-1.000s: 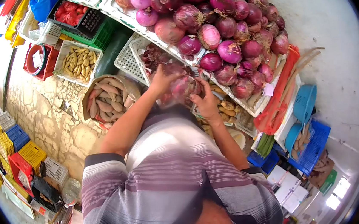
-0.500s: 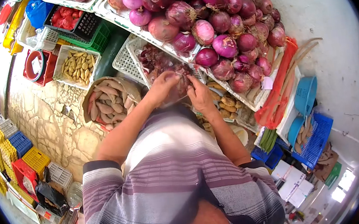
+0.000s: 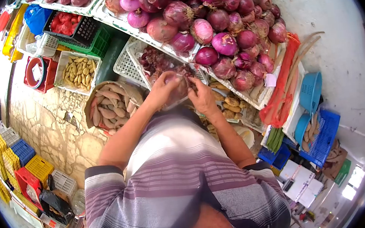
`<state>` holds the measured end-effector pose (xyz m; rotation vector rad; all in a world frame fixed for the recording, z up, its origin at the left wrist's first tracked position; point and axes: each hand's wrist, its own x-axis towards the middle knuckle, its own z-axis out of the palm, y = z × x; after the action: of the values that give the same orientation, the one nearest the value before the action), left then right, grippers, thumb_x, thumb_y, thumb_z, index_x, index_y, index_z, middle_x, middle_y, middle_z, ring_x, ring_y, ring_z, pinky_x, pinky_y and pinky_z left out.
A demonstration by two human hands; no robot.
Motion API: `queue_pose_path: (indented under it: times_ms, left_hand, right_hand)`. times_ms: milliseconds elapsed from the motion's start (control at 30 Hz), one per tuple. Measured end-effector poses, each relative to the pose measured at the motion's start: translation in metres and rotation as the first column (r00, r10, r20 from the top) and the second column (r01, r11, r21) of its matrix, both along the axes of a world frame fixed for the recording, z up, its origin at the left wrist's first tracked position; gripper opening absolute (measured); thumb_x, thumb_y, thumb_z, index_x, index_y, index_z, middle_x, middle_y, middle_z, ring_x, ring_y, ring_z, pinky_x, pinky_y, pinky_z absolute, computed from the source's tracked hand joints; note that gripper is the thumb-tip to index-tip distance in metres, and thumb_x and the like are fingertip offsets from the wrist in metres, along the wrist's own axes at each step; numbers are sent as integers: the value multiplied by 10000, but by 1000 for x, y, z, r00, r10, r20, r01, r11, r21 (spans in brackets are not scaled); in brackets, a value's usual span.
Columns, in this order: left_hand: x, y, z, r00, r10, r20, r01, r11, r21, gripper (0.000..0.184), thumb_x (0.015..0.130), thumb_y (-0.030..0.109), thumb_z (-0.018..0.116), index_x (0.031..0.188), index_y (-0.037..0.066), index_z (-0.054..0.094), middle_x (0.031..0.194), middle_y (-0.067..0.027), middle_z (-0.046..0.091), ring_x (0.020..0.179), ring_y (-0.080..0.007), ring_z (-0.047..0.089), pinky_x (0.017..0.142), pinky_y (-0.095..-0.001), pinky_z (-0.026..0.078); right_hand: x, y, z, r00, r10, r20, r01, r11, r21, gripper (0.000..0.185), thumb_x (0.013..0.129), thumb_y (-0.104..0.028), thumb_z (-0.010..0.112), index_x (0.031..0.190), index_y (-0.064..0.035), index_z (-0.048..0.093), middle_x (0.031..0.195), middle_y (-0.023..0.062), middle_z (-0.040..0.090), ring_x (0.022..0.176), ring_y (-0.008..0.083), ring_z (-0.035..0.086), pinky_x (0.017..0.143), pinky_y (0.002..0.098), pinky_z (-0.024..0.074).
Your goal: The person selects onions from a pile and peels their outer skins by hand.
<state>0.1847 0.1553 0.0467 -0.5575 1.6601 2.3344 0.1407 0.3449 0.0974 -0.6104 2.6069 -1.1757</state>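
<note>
Clear bag, gripped by left hand and right hand, lies near one crate of onion skins at eleven o'clock. Onions crowd one o'clock, one sack nine, two blue basins three.

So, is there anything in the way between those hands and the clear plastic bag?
Nothing visible. The left hand and right hand are both on the clear plastic bag; the piled red onions lie beyond, not between.
</note>
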Motion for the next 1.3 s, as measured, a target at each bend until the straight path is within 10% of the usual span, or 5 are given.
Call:
queue_pose_path:
  times_ms: [200,500,600,1233,1300]
  left_hand:
    - [6,-4,0,999,-49,0,49,999,11,532,986,356,654,1399,50,521,1041,-65,655,815,-103,604,655,-250,496]
    - [12,-10,-10,999,-7,34,-11,876,482,555,989,310,664,1434,55,454,1258,-96,615,1120,-201,621,943,-383,535]
    - [15,-10,-9,999,43,32,-54,818,572,610,974,338,680,1451,44,438,1307,-138,607,1185,-267,629,1011,-445,543]
    - [26,-26,-41,973,-230,11,20,132,991,589,972,534,623,1425,166,549,1370,-132,630,1285,-325,599,1109,-572,453]
    - [25,-27,-24,979,-190,71,-11,297,955,587,985,549,598,1411,147,557,1366,-126,633,1279,-320,602,1101,-552,465]
  right_hand:
    - [2,1,-3,997,-63,38,65,996,-59,359,929,-102,597,1269,8,628,1123,275,694,1035,429,685,907,448,538]
    - [-5,3,-8,990,-142,-15,140,984,-112,215,988,-73,569,1165,22,645,916,131,692,764,178,634,734,324,518]
    - [-5,-1,-7,970,-219,108,233,962,-144,198,971,-92,571,1120,-1,666,1014,214,721,945,356,708,851,400,542]
    - [-3,10,-75,937,-319,139,323,946,-9,242,985,-130,562,1158,-15,686,984,194,742,894,320,721,811,406,544]
    - [-7,21,-95,928,-340,152,330,940,82,264,986,-143,568,1179,-7,685,1033,201,744,956,332,719,858,402,539]
